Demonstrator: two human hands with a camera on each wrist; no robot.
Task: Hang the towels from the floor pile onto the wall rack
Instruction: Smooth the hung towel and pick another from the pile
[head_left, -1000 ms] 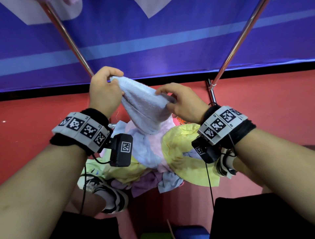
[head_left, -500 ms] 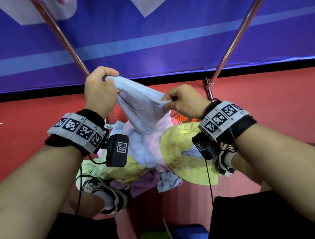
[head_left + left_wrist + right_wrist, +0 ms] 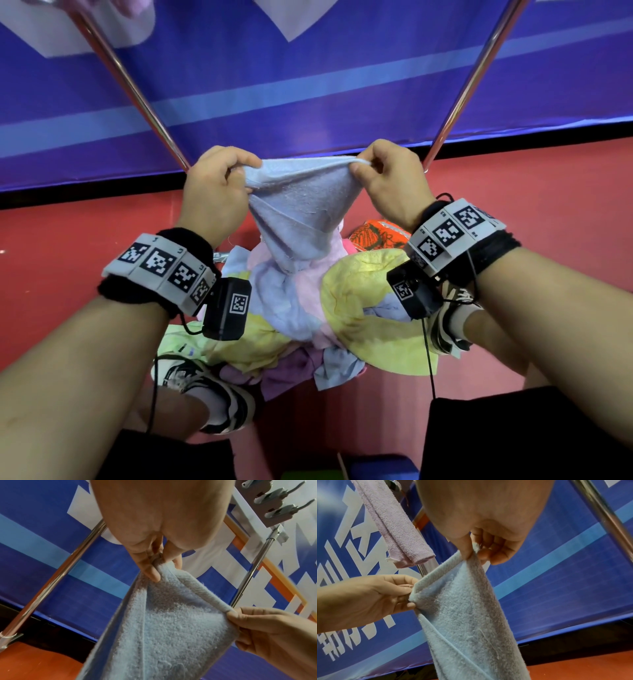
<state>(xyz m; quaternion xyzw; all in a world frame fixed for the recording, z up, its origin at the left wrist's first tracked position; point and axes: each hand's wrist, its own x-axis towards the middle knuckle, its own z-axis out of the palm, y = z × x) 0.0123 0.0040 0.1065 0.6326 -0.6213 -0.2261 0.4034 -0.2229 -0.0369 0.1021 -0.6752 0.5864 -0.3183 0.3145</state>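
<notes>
I'm watching the left hand (image 3: 215, 192) pinching one top corner of the light blue towel (image 3: 301, 212), thumb and fingers curled round the hem, while the right hand (image 3: 390, 181) is pinching the other corner the same way. The top edge is stretching taut between the two hands, and the rest of the cloth is narrowing into a cone below them, its tip touching the floor pile (image 3: 308, 318) under my wrists. Beyond the left knuckles a chrome rack leg (image 3: 137, 92) is slanting upward; its twin (image 3: 472, 82) is rising just past the right hand. Between those legs I'm seeing open room in front of the blue banner (image 3: 308, 68). In the right wrist view, a lilac towel (image 3: 393, 526) is hanging above the left hand. Red floor (image 3: 68, 240) is lying open to either side.
</notes>
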